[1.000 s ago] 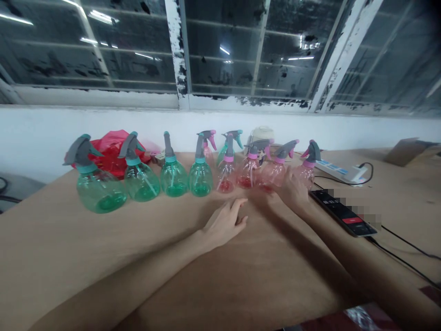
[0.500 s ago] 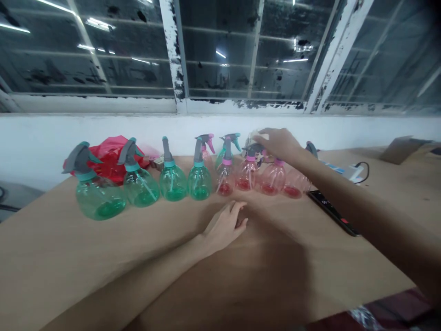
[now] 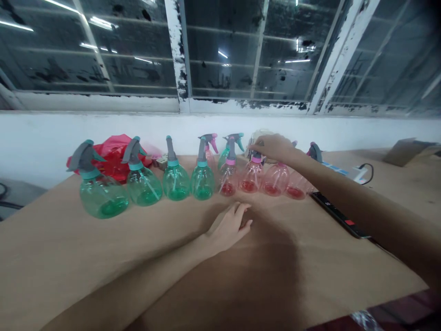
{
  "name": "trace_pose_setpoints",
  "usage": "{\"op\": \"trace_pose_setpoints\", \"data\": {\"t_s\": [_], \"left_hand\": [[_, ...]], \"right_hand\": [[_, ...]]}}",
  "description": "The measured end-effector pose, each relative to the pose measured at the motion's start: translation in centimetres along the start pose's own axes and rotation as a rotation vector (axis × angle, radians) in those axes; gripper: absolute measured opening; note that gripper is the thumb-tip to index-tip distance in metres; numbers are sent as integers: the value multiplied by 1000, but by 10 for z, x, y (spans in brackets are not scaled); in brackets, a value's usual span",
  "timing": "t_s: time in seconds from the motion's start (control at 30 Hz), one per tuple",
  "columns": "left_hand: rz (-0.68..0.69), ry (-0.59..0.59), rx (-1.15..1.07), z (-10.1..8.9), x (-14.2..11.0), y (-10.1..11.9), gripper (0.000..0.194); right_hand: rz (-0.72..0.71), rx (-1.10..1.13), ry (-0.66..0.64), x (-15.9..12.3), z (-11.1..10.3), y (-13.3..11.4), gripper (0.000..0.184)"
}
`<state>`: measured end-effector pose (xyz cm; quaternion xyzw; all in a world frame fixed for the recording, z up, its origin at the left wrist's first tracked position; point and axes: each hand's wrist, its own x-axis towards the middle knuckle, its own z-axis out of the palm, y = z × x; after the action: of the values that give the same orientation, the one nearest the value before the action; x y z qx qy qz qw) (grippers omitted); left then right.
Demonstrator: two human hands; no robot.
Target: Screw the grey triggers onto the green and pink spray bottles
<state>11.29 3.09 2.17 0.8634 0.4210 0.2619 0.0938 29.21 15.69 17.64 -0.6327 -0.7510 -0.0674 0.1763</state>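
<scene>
Right hand is at the grey spray head of one pink-collared bottle, hereafter the marker bottle. Fingers appear to grasp the head from above; part of the contact is hidden, and grip force cannot be told. Left hand is released, fingers loosely bent, resting on the desk nearer the wearer and slightly left of the marker bottle. The marker bottle stands upright, red liquid low inside. Left of it: one pink bottle, then four green bottles in the same row. Right of it: two pink bottles. Behind it and to its left: a back pair, one pink, one green. Red bag lies far left of it, beyond the green bottles; phone lies to its right and nearer the wearer; power strip is also to its right. Judgement: step in hand is handling of the spray head, perhaps setting its direction. A turn there calls for light finger pressure, the base kept steady and the neighbouring bottles unbumped.
</scene>
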Motion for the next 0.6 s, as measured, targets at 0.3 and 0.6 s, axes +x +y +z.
{"op": "trace_pose_setpoints", "data": {"t_s": [0.3, 0.6], "left_hand": [[-3, 9, 11, 0, 0, -1, 31], [-18, 49, 24, -4, 1, -1, 29]], "right_hand": [[233, -6, 487, -45, -31, 60, 61], [403, -97, 235, -51, -15, 123, 62]]}}
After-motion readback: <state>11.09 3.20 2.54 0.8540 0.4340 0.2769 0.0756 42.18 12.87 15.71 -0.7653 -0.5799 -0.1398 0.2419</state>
